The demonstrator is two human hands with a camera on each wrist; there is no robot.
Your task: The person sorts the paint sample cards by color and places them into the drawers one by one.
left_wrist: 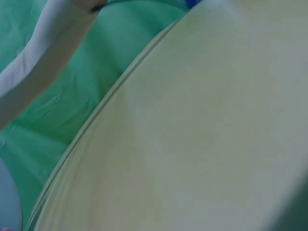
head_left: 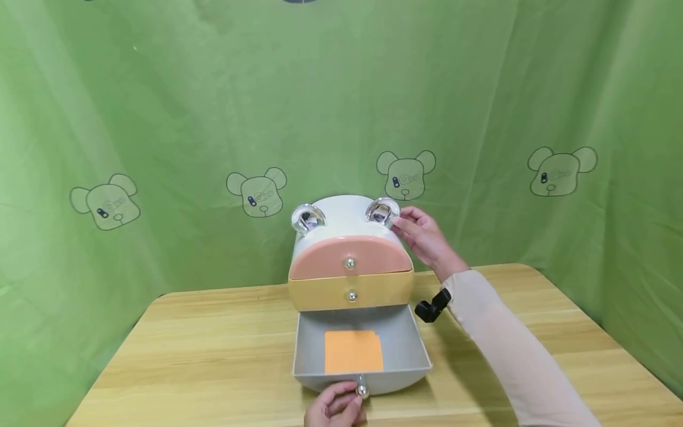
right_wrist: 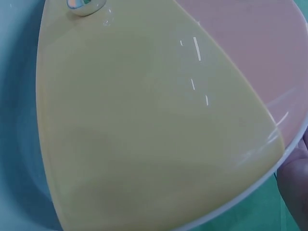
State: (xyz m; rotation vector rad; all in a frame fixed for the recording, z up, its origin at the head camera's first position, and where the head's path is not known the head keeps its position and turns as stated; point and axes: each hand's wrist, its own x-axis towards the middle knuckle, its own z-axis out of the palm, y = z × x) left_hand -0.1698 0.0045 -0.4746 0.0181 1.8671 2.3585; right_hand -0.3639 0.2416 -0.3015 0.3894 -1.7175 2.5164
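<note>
A small chest of drawers (head_left: pixel 341 216) with a rounded white top stands on the table. Its pink top drawer (head_left: pixel 331 255) and yellow middle drawer (head_left: pixel 320 293) are closed. The grey bottom drawer (head_left: pixel 413 347) is pulled out, with an orange paper pad (head_left: pixel 353 351) lying inside. My left hand (head_left: pixel 332 408) pinches the silver knob (head_left: pixel 362 390) of that grey drawer from the left. With thumb and fingers, my right hand (head_left: pixel 424 237) holds the right silver ear (head_left: pixel 383 204) on top. In the right wrist view, part of the right hand (right_wrist: pixel 294 180) shows behind the chest's edge.
The left silver ear (head_left: pixel 308 218) sticks up on the other side. A wooden table (head_left: pixel 203 350) carries the chest, and a green curtain (head_left: pixel 176 107) with printed bear heads hangs behind and at both sides. A black device (head_left: pixel 433 306) sits at the right wrist.
</note>
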